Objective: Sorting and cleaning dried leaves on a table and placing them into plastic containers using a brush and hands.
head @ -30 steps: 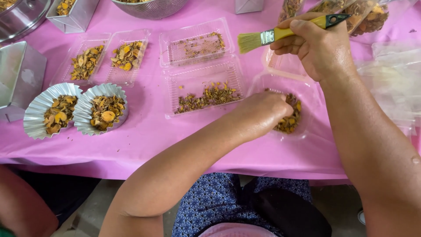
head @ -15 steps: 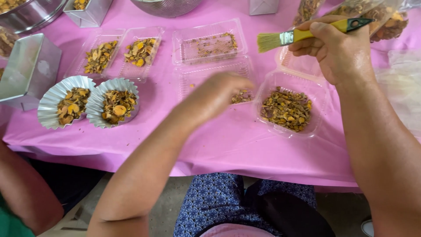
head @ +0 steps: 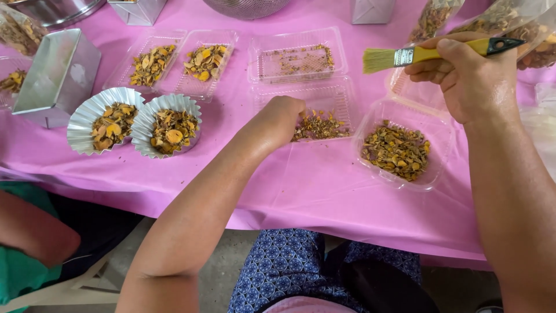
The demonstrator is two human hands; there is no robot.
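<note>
My left hand [head: 280,119] is closed over a pinch of dried yellow-brown herb pieces in the open clear clamshell box [head: 343,97] at the table's middle. Whether it grips pieces I cannot tell for sure; fingers are curled into the pile [head: 322,126]. My right hand [head: 468,75] holds a yellow-handled paintbrush [head: 417,55], bristles pointing left, above a clear plastic tub [head: 435,166] filled with the same dried mix [head: 397,149].
Two pleated foil cups [head: 80,116] [head: 146,116] of dried slices sit at left, beside a metal tin [head: 57,75]. Two clear trays [head: 174,64] of slices lie behind. Bags of dried herbs [head: 509,23] are at back right. Another person's arm [head: 29,232] is at lower left.
My left hand moved from the right tub leftward into the middle clamshell box. The right hand keeps the brush raised, nearly still.
</note>
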